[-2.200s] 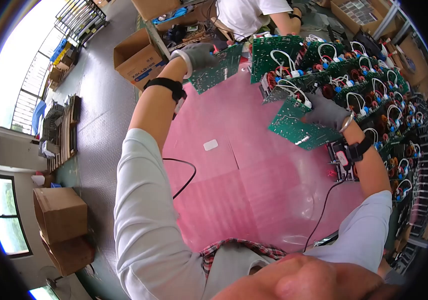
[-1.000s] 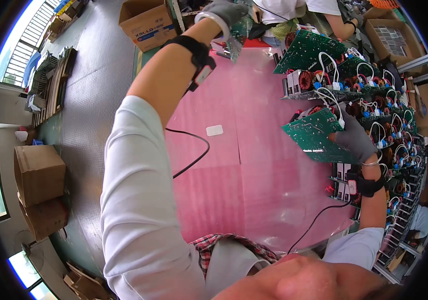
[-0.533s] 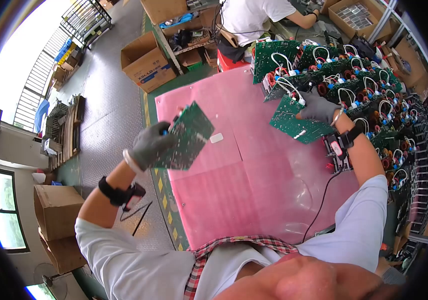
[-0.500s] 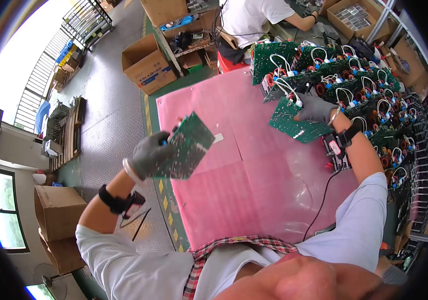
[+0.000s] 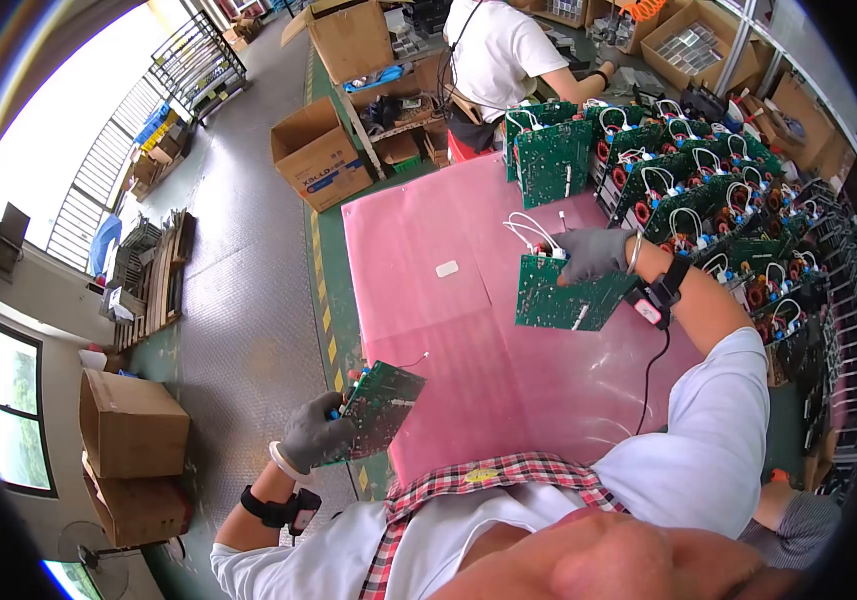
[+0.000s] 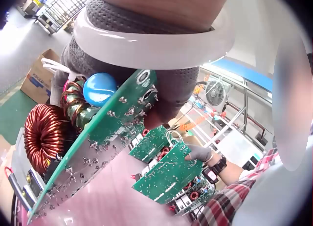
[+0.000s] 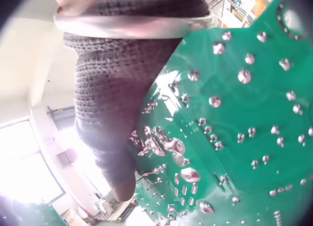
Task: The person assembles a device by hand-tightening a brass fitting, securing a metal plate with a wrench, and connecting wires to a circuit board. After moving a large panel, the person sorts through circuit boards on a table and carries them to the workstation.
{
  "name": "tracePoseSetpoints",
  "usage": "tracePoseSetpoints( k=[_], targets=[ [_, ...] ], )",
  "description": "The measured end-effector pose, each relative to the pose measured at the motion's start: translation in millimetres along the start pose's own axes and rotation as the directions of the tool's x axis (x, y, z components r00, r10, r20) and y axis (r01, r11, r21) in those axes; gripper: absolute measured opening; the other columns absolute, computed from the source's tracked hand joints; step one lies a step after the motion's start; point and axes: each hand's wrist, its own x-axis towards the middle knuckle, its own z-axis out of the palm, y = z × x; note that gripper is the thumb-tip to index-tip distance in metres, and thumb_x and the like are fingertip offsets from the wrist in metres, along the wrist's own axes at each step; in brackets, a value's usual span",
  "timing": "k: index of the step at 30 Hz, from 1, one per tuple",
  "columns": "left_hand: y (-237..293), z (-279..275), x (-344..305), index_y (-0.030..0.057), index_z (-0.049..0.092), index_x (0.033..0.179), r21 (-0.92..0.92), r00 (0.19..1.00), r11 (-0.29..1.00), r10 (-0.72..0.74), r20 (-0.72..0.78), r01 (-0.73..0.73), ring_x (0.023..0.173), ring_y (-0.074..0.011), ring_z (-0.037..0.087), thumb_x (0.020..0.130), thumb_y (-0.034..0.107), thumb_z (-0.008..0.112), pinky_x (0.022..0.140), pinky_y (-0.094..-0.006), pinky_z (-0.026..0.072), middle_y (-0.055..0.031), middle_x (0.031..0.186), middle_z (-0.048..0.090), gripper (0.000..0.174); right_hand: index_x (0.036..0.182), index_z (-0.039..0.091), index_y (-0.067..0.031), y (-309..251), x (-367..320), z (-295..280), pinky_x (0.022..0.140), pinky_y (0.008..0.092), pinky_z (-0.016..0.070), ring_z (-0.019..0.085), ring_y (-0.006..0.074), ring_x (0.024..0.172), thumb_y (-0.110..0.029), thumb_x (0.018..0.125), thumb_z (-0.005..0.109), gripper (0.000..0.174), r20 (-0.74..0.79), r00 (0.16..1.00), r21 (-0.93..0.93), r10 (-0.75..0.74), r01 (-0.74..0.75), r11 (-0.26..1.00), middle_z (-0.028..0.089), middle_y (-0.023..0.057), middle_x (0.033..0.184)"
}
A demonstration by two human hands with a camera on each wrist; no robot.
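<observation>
In the head view, my gloved left hand (image 5: 318,432) grips a green circuit board (image 5: 383,412) by its edge, near the table's left front corner. Copper coils (image 6: 44,138) and a blue disc part (image 6: 100,89) stick out from that board's far face in the left wrist view. My gloved right hand (image 5: 593,256) pinches a second circuit board (image 5: 558,298) along its upper edge, over the right part of the pink-covered table (image 5: 438,340). White wires (image 5: 528,235) loop up behind it. Its soldered face (image 7: 234,123) fills much of the right wrist view, thumb pressed against it.
Rows of upright circuit boards (image 5: 693,190) crowd the table's right side, with more standing boards (image 5: 553,165) at the back. A small white label (image 5: 446,269) lies on the pink cover. Beyond sit a person in a white shirt (image 5: 498,55) and an open carton (image 5: 318,155).
The left hand has come back from the table's far left, bringing its board toward my body. The right hand has drawn its board leftward, away from the rows. The head view has shifted.
</observation>
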Motion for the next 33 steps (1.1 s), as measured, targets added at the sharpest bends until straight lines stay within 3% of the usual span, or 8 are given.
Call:
tracePoseSetpoints(
  k=[3, 9, 18, 24, 27, 28, 31, 33],
  targets=[
    [0, 3, -9, -0.0006, 0.059, 0.100, -0.026, 1.000, 1.000, 0.018, -0.013, -0.018, 0.069, -0.0196, 0.059, 0.063, 0.034, 0.062, 0.067, -0.0315, 0.0461, -0.0119, 0.076, 0.061, 0.051, 0.122, 0.044, -0.0044, 1, -9, 16, 0.075, 0.0333, 0.0454, 0.058, 0.0241, 0.086, -0.027, 0.067, 0.067, 0.064, 0.041, 0.999, 0.115, 0.017, -0.022, 0.993, 0.060, 0.0157, 0.097],
    [4, 9, -15, 0.0005, 0.059, 0.099, 0.049, 0.997, 0.998, 0.037, -0.062, -0.034, 0.069, -0.0196, 0.059, 0.063, 0.032, 0.060, 0.066, -0.0315, 0.0459, -0.0110, 0.075, 0.061, 0.048, 0.120, 0.046, -0.0070, 10, -41, 41, 0.082, 0.0344, 0.0440, 0.059, 0.0280, 0.093, -0.033, 0.065, 0.068, 0.064, -0.001, 1.000, 0.098, -0.024, 0.024, 0.995, 0.060, 0.0156, 0.103],
    [9, 19, -45, 0.0036, 0.060, 0.098, 0.202, 0.983, 0.969, 0.162, -0.083, -0.143, 0.071, -0.0271, 0.060, 0.063, 0.035, 0.058, 0.069, -0.0356, 0.0450, -0.0159, 0.077, 0.061, 0.048, 0.122, 0.045, -0.0106, -30, -141, 97, 0.083, 0.0329, 0.0433, 0.058, 0.0268, 0.097, -0.039, 0.061, 0.069, 0.071, -0.116, 0.993, 0.275, 0.038, -0.004, 0.961, 0.059, 0.0137, 0.107],
    [24, 16, -84, 0.0072, 0.059, 0.101, 0.391, 0.978, 0.897, 0.184, 0.097, -0.208, 0.076, -0.0270, 0.061, 0.063, 0.036, 0.059, 0.070, -0.0358, 0.0448, -0.0139, 0.082, 0.062, 0.048, 0.125, 0.042, -0.0087, -88, -227, 171, 0.086, 0.0317, 0.0426, 0.056, 0.0228, 0.098, -0.037, 0.064, 0.069, 0.073, -0.211, 0.969, 0.517, 0.129, -0.002, 0.856, 0.058, 0.0138, 0.107],
    [13, 20, -96, 0.0087, 0.060, 0.101, 0.383, 0.947, 0.869, 0.254, 0.197, -0.313, 0.077, -0.0263, 0.061, 0.063, 0.034, 0.060, 0.071, -0.0351, 0.0450, -0.0124, 0.082, 0.062, 0.045, 0.126, 0.041, -0.0065, -112, -262, 244, 0.085, 0.0318, 0.0432, 0.057, 0.0213, 0.095, -0.040, 0.066, 0.070, 0.074, -0.381, 0.911, 0.574, 0.156, 0.100, 0.813, 0.059, 0.0136, 0.104],
    [10, 20, -102, 0.0090, 0.060, 0.100, 0.404, 0.923, 0.836, 0.287, 0.254, -0.371, 0.077, -0.0258, 0.061, 0.063, 0.033, 0.061, 0.071, -0.0349, 0.0451, -0.0121, 0.082, 0.062, 0.044, 0.125, 0.040, -0.0049, -141, -282, 259, 0.085, 0.0324, 0.0429, 0.057, 0.0218, 0.096, -0.040, 0.068, 0.069, 0.073, -0.348, 0.900, 0.622, 0.262, 0.013, 0.783, 0.059, 0.0138, 0.104],
    [3, 22, -122, 0.0096, 0.060, 0.100, 0.469, 0.828, 0.700, 0.334, 0.450, -0.538, 0.076, -0.0245, 0.061, 0.063, 0.030, 0.062, 0.071, -0.0344, 0.0454, -0.0115, 0.081, 0.062, 0.043, 0.125, 0.041, -0.0042, -198, -320, 341, 0.086, 0.0321, 0.0421, 0.055, 0.0222, 0.098, -0.037, 0.071, 0.068, 0.069, -0.367, 0.817, 0.754, 0.444, -0.018, 0.657, 0.058, 0.0144, 0.106],
    [5, 39, -130, 0.0097, 0.060, 0.101, 0.517, 0.760, 0.584, 0.310, 0.571, -0.626, 0.076, -0.0241, 0.061, 0.063, 0.029, 0.063, 0.071, -0.0342, 0.0457, -0.0113, 0.081, 0.062, 0.042, 0.124, 0.042, -0.0050, -233, -345, 392, 0.086, 0.0318, 0.0420, 0.055, 0.0220, 0.098, -0.035, 0.073, 0.065, 0.063, -0.355, 0.712, 0.845, 0.606, -0.032, 0.533, 0.057, 0.0142, 0.107]
  ],
)
